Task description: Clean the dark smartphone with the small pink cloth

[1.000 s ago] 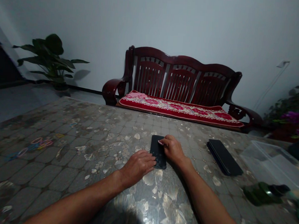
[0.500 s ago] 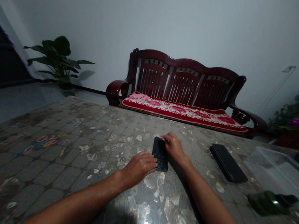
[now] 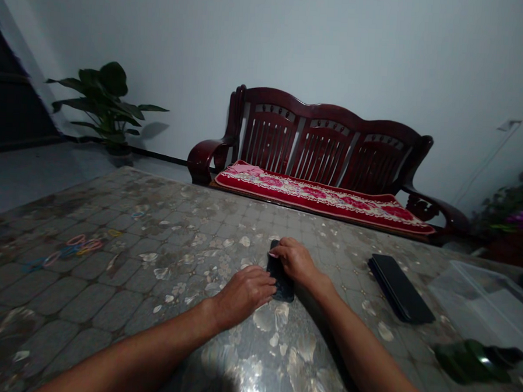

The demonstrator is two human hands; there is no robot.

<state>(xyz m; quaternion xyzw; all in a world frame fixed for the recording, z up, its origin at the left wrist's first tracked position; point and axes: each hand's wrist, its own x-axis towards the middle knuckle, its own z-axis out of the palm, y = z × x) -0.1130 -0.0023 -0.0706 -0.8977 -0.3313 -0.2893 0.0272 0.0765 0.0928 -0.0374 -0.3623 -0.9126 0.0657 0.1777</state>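
Observation:
A black smartphone [image 3: 285, 291] lies flat on the patterned tabletop, its upper part mostly covered by my right hand. My left hand [image 3: 248, 290] holds the phone at its lower left edge, fingers together and fingertips over the dark face. Over the upper half, my right hand [image 3: 296, 261] is closed, with the fingertips bent down against the phone. A small pinkish-white spot shows at those fingertips; whether it is a held thing or a nail I cannot tell.
Right of my hands lie a dark folding case [image 3: 401, 289], a clear plastic box [image 3: 471, 295] and a green bottle [image 3: 467, 360]. Several coloured rubber bands [image 3: 83, 245] are scattered at the left. Beyond the table stands a wooden bench [image 3: 325, 144]; a potted plant [image 3: 111, 103] is at the back left.
My right hand has slid slightly down and left over the phone, covering more of its upper half. My left hand stays at the phone's lower left edge.

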